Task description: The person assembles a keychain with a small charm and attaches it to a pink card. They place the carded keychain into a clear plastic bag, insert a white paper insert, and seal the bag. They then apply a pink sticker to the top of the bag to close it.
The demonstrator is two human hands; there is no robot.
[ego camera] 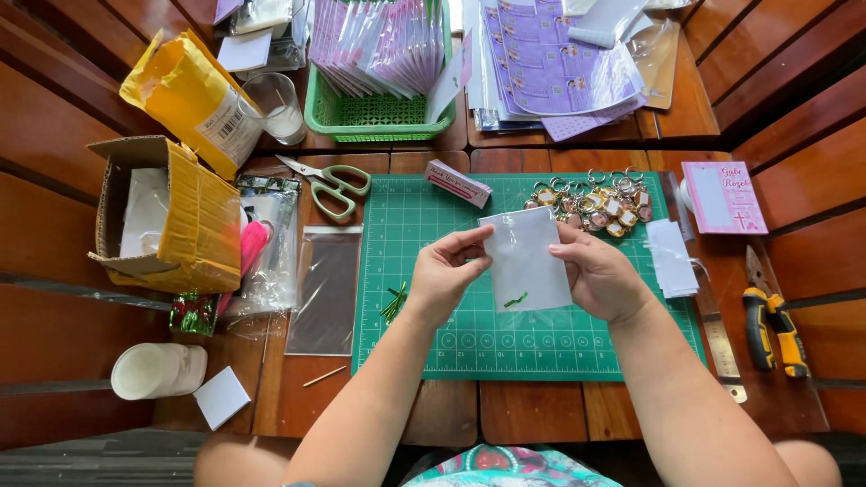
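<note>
Both my hands hold a small clear plastic bag with a white card inside, above the green cutting mat. My left hand pinches the bag's left edge near the top. The right edge is gripped by my right hand. A short green twist tie shows at the bag's lower part. More green twist ties lie on the mat beside my left wrist. A pile of keychains rests at the mat's far right.
Green-handled scissors and a small pink box lie near the mat's far edge. A green basket of packets stands behind. A cardboard box, clear bags and a white cup are at left; a yellow utility knife at right.
</note>
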